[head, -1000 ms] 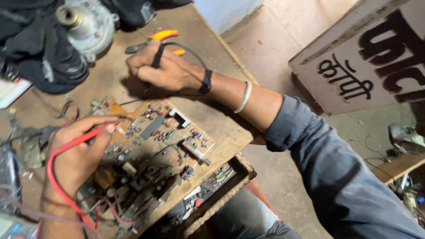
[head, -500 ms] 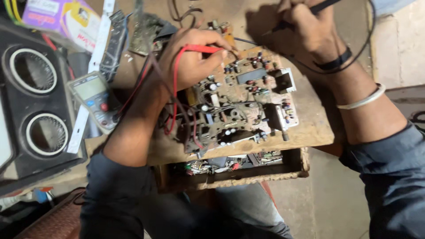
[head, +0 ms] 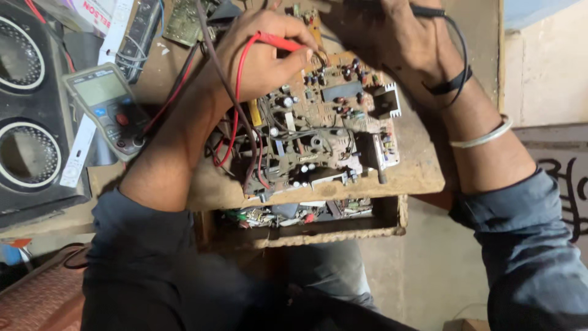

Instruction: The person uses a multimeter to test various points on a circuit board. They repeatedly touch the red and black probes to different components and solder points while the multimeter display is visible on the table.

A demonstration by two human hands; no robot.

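Note:
A brown circuit board (head: 324,135) crowded with capacitors and heat sinks lies on a worn wooden bench (head: 416,175). My left hand (head: 260,55) grips a red test probe (head: 278,41), its tip touching the board's upper left part; the red lead (head: 236,98) loops down across my wrist. My right hand (head: 398,43) holds a black test probe (head: 425,11) over the board's top edge, with the black lead (head: 459,43) running round my wrist. A grey multimeter (head: 107,107) lies to the left of my left forearm.
A black speaker cabinet with two round cones (head: 24,122) fills the left side. An open drawer (head: 318,217) under the bench front holds several small electronic parts. A green circuit board (head: 184,21) and cables lie at the top left. Bare floor (head: 429,270) shows to the right.
The view swung from the bench's far end to straight above the board and drew closer. Both hands keep their probes on the board's top part; the multimeter and speaker came into view.

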